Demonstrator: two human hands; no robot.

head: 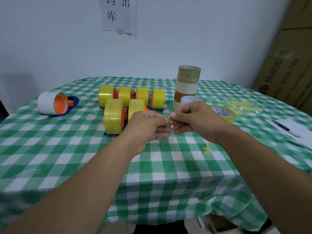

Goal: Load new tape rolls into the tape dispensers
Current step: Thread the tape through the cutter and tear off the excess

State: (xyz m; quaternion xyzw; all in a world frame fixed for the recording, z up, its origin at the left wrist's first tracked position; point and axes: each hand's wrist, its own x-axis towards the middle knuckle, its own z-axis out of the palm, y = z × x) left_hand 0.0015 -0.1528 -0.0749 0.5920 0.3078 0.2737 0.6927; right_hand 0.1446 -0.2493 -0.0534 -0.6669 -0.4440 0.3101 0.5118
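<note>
1. Head view: both hands are up over the bench (67,149), not on any roll. The left hand (148,127) and right hand (195,119) have curled fingers, tips meeting to pinch a tiny clear scrap (169,119). Probably tape, but it's too small to be sure.
2. Looks far along: six yellow-roll dispensers (114,115) sit loaded in two rows just behind the hands, plus a white-roll dispenser (55,103) off left, loaded too.
3. Left over: a stack of spare rolls (187,81) and two loose rolls (222,114) lying flat beside it. I can't spot an empty dispenser, so maybe nearly done.
4. Clutter: a pile of crumpled tape scraps (241,105) far right, one stray bit (207,149) near the right wrist, and a pen (285,128) on paper. Nothing's really in the way.
</note>
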